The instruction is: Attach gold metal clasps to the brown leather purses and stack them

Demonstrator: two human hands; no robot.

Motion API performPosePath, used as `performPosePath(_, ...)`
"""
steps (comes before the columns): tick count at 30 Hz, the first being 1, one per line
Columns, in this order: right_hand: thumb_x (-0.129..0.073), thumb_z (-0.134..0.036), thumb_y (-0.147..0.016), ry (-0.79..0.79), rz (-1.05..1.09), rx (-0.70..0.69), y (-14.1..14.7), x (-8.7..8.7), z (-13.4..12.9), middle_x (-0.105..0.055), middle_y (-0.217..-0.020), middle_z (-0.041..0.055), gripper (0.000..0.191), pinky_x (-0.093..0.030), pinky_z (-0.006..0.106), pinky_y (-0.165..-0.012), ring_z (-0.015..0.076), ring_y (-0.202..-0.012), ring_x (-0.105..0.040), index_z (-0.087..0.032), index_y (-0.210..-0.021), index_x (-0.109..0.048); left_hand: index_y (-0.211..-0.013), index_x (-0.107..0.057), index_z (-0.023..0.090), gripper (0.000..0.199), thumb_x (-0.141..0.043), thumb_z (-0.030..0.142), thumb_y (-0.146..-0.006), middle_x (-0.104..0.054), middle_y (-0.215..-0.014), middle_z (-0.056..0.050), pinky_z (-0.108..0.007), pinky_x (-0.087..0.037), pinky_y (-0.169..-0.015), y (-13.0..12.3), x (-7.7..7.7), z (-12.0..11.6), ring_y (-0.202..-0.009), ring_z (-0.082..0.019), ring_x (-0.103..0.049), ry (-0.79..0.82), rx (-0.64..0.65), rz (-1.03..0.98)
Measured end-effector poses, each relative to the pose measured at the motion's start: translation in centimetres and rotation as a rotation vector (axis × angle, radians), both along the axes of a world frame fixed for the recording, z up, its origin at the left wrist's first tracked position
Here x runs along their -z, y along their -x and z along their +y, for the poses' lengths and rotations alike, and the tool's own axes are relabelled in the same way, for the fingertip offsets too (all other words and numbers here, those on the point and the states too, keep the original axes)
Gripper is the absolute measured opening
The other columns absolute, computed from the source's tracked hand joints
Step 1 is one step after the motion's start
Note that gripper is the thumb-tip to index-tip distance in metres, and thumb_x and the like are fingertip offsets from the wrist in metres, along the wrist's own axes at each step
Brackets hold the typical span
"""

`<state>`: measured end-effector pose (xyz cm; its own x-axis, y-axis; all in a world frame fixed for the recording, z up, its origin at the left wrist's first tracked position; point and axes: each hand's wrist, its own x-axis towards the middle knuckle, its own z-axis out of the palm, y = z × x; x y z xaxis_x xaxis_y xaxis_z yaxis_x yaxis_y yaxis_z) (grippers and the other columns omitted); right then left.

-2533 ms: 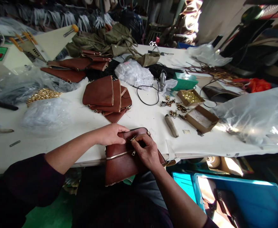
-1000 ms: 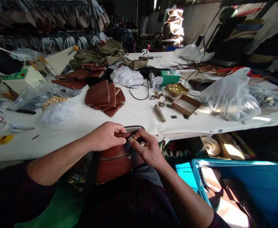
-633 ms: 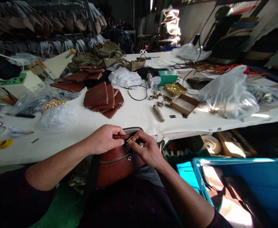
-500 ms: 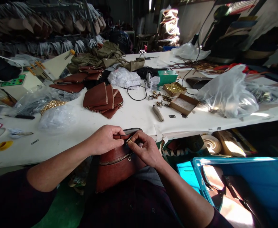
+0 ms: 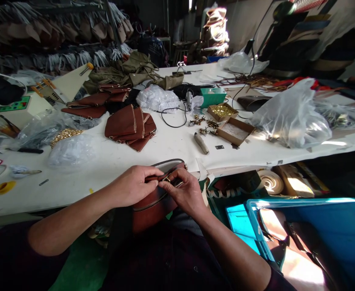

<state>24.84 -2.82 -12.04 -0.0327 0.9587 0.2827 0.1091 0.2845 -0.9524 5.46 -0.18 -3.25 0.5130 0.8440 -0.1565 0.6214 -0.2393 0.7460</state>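
A brown leather bag (image 5: pixel 148 218) rests against my body at the table's front edge, tilted, with a metal zipper (image 5: pixel 151 205) across its side. My left hand (image 5: pixel 132 186) is closed, thumb and fingers pinching leather near the bag's upper edge. Opposite it, the thumb and fingers of my right hand (image 5: pixel 187 192) pinch a small gold-coloured metal fitting (image 5: pixel 166 179) at the same spot. The fingertips of both hands almost meet there. Exactly how the fitting sits in the leather is hidden by my fingers.
Brown leather pieces (image 5: pixel 125 124) are stacked on the white table (image 5: pixel 171 143). Farther right lie a box of gold-coloured hardware (image 5: pixel 222 110), an open cardboard box (image 5: pixel 235 131) and a plastic bag (image 5: pixel 289 117). A blue bin (image 5: pixel 332 202) stands at lower right, a machine (image 5: pixel 28 109) at left.
The bag has turned and tipped, so less of its zippered side and more of its open rim shows. My left hand has lowered slightly; both hands keep their pinch.
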Motion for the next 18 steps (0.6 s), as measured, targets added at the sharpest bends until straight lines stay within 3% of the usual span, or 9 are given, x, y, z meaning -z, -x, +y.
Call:
performPosePath(6, -0.087, -0.031, -0.082, 0.001, -0.096, 0.11, 0.9, 0.0, -0.3, -0.061, -0.074, -0.0012, 0.028, -0.042, 0.03, -0.066, 0.0161, -0.071, -0.056, -0.022, -0.072, -0.063, -0.114, -0.081, 0.022, 0.031, -0.064, 0.03, -0.088, -0.082, -0.102, -0.002, -0.029, -0.057, -0.089, 0.3, 0.2, -0.2, -0.095, -0.023, -0.075, -0.01, 0.019, 0.013)
performPosePath(10, -0.083, -0.028, -0.086, 0.055, -0.126, -0.08, -0.5, -1.1, -0.5, -0.073, -0.087, 0.0004, 0.011, -0.048, 0.03, -0.074, 0.018, -0.083, -0.066, -0.023, -0.087, -0.073, -0.113, -0.081, 0.023, 0.031, -0.074, 0.036, -0.086, -0.083, -0.11, -0.002, -0.032, -0.057, -0.094, 1.1, 1.2, 0.6, -0.101, -0.025, -0.076, 0.125, -0.014, -0.064)
performPosePath(12, -0.083, -0.032, -0.087, 0.073, -0.111, -0.137, -1.7, -1.6, -0.4, -0.077, -0.101, 0.0021, 0.016, -0.052, 0.031, -0.08, 0.0196, -0.091, -0.07, -0.024, -0.1, -0.077, -0.117, -0.079, 0.022, 0.034, -0.074, 0.038, -0.088, -0.083, -0.109, -0.003, -0.033, -0.057, -0.092, 1.7, 1.5, 1.0, -0.101, -0.025, -0.076, 0.204, -0.054, -0.125)
performPosePath(16, -0.081, -0.034, -0.088, 0.013, -0.091, 0.04, -2.6, -2.3, 0.1, -0.076, -0.094, 0.0042, 0.014, -0.053, 0.032, -0.075, 0.0188, -0.08, -0.069, -0.022, -0.096, -0.078, -0.121, -0.078, 0.02, 0.037, -0.074, 0.04, -0.089, -0.083, -0.106, -0.004, -0.032, -0.057, -0.084, 2.6, 1.4, 1.3, -0.093, -0.023, -0.076, 0.272, -0.113, -0.183)
performPosePath(18, -0.079, -0.034, -0.091, -0.058, -0.133, 0.058, -2.1, -2.4, 0.4, -0.076, -0.092, 0.0042, 0.013, -0.052, 0.03, -0.073, 0.0179, -0.078, -0.068, -0.022, -0.094, -0.077, -0.121, -0.078, 0.02, 0.038, -0.075, 0.04, -0.09, -0.083, -0.104, -0.004, -0.031, -0.056, -0.081, 2.8, 1.3, 1.4, -0.091, -0.022, -0.075, 0.288, -0.125, -0.219)
